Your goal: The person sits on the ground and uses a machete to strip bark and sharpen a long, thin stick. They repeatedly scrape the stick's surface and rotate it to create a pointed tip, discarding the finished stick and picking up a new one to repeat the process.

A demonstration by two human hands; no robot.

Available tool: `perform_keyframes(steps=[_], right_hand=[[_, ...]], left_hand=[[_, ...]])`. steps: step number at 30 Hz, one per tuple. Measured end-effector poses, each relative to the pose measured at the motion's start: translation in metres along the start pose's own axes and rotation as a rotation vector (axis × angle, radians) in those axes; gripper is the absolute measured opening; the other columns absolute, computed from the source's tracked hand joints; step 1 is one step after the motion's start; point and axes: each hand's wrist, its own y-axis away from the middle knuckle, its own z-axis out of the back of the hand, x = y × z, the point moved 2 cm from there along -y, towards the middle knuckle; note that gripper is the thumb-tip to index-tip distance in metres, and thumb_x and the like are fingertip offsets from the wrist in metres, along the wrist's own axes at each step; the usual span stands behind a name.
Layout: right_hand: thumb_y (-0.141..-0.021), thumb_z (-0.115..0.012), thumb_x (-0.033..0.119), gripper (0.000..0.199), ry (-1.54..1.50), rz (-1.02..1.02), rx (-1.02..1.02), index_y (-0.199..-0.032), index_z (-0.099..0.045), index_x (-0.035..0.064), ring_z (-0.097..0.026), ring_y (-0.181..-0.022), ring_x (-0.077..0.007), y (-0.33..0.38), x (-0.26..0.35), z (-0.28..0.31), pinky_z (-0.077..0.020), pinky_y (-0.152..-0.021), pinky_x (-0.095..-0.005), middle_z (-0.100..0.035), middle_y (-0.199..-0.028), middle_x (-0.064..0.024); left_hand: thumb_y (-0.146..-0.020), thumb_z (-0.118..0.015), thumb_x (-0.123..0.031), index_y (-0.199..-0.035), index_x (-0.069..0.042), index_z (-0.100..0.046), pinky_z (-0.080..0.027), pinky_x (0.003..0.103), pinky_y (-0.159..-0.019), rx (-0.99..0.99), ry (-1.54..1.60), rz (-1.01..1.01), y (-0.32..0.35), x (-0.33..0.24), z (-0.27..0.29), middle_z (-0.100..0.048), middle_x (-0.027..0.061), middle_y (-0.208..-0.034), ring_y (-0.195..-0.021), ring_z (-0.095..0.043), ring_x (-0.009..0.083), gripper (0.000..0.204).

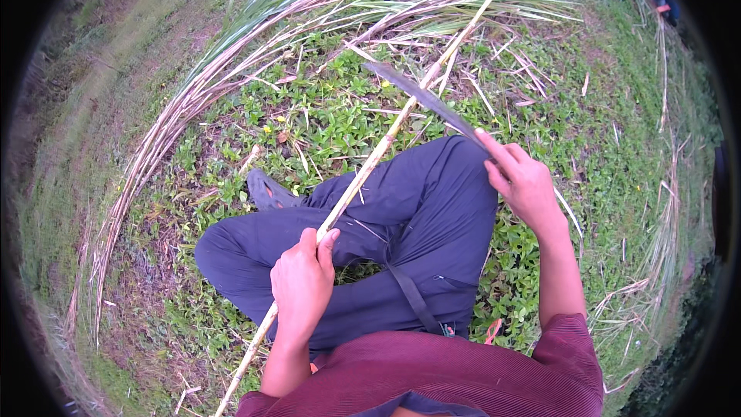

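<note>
Cane stalk, long, pale yellow and jointed, runs diagonally from the lower left of the head view, across the seated person's lap, up toward the leafy tops at the upper right. Left hand is closed around the stalk at its lower part, thumb pointing up along it. Right hand is wrapped around the handle end of a long, dark, slightly curved metal blade; the blade points up and left, and its far part crosses the stalk above the knees. Whether the edge touches the stalk there cannot be told. Dark blue trousers cover the crossed legs beneath the stalk, with a dark sandal showing at the left knee. A maroon ribbed shirt fills the lower edge. Beyond the legs lies ground of low green leafy plants. A curved sweep of dry straw-coloured cane leaves and stalks arcs around the left and top of the scene.
</note>
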Motion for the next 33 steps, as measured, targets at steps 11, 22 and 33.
perform_keyframes(steps=[11,22,33], right_hand=[[-0.095,-0.064,0.026,0.05,0.188,-0.002,0.019,-0.144,-0.054,0.0309,-0.065,-0.065,-0.0316,-0.052,-0.026,-0.038,-0.0534,-0.057,-0.0445,-0.059,-0.079,-0.0111],[-0.09,-0.07,0.023,0.051,0.088,0.179,0.065,-0.139,-0.06,0.0321,-0.062,-0.059,-0.0248,-0.045,0.019,-0.018,-0.0515,-0.054,-0.0398,-0.057,-0.075,-0.0064],[-0.092,-0.068,0.025,0.05,0.085,0.069,0.097,-0.141,-0.058,0.0322,-0.063,-0.065,-0.0285,-0.05,0.015,-0.031,-0.0529,-0.061,-0.0421,-0.06,-0.077,-0.0089]], left_hand=[[-0.099,-0.062,-0.036,-0.079,-0.005,-0.051,-0.042,0.051,-0.053,-0.175,-0.096,-0.004,0.0,0.011,0.032,-0.059,0.017,-0.062,-0.06,-0.059,0.0429,0.038],[-0.095,-0.068,-0.032,-0.103,-0.01,-0.069,-0.045,0.045,-0.051,-0.373,-0.064,-0.082,-0.004,0.027,0.03,-0.061,0.009,-0.071,-0.059,-0.063,0.034,0.023],[-0.094,-0.07,-0.031,-0.099,-0.011,-0.069,-0.042,0.045,-0.049,-0.371,-0.01,-0.062,-0.004,0.036,0.031,-0.056,0.009,-0.066,-0.053,-0.058,0.0335,0.02]])
